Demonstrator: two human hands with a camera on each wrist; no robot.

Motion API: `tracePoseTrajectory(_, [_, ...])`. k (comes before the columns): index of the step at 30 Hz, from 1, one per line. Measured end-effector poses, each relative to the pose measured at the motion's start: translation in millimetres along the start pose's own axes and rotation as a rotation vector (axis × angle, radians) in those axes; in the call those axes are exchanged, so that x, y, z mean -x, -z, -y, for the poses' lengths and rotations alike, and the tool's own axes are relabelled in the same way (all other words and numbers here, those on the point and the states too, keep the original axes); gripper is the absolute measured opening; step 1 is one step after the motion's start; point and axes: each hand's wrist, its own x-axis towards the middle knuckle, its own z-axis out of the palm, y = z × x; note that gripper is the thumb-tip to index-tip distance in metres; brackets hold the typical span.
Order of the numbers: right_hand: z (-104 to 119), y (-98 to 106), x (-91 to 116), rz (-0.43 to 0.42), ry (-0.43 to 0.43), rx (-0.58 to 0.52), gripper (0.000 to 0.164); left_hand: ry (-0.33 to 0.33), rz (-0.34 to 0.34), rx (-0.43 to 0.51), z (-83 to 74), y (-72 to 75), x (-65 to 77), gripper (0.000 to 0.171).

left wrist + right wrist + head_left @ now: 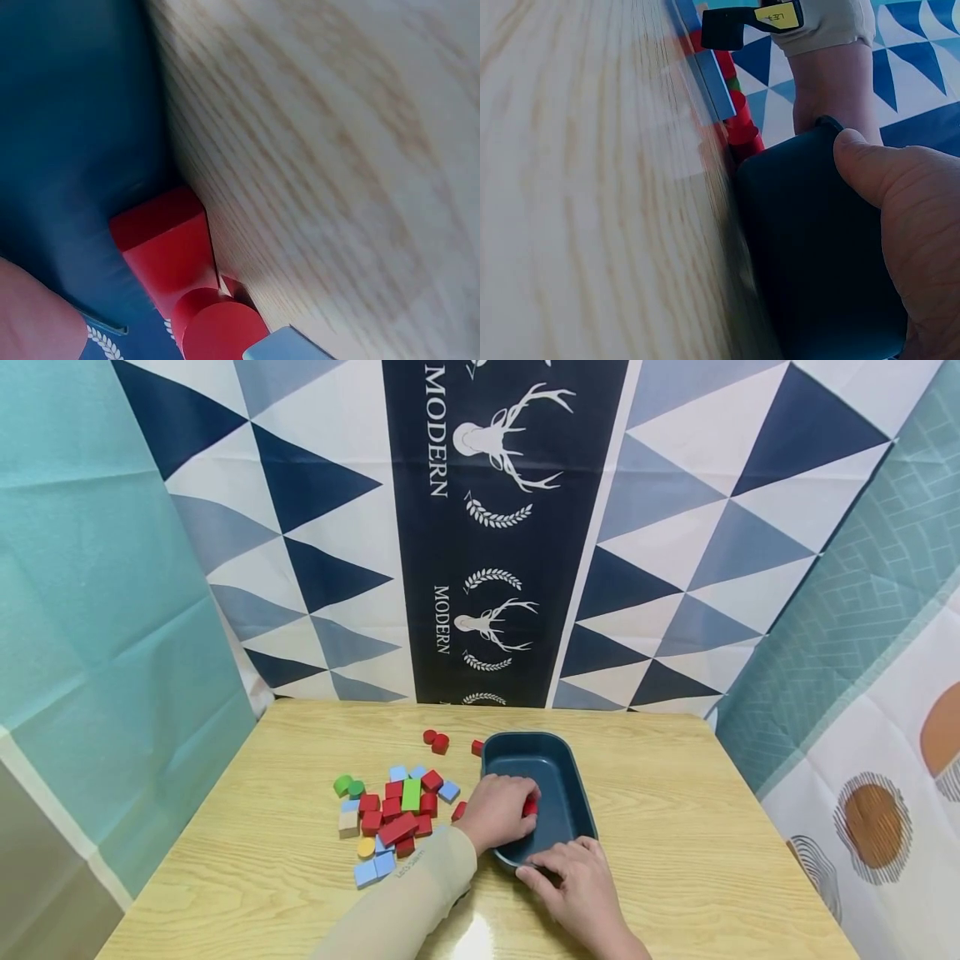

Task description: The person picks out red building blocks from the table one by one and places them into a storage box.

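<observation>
In the head view a dark blue tray [555,810] stands on the wooden table. My left hand [497,810] reaches over its left rim, fingers curled down about a red block [530,807], which they partly hide. With thumb and fingers my right hand [576,881] grips the tray's near rim; in the right wrist view its thumb [862,165] lies over that rim. Left of the tray spreads a cluster of red blocks [371,822], with a green block [411,795] on top and light blue blocks [365,873] among them.
Red blocks [440,744] lie behind the cluster, and another red block [477,747] sits by the tray's far left corner. A yellow disc [366,847], a plain wood block [348,824] and green pieces [342,785] edge the cluster. A patterned cloth [337,527] hangs behind the table.
</observation>
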Motion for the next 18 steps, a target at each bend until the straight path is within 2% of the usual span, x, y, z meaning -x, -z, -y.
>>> tracePoseTrajectory(18, [-0.2, 1.9, -2.2, 0.007, -0.003, -0.006, 0.015, -0.005, -0.008, -0.013, 1.1, -0.9, -1.8, 0.023])
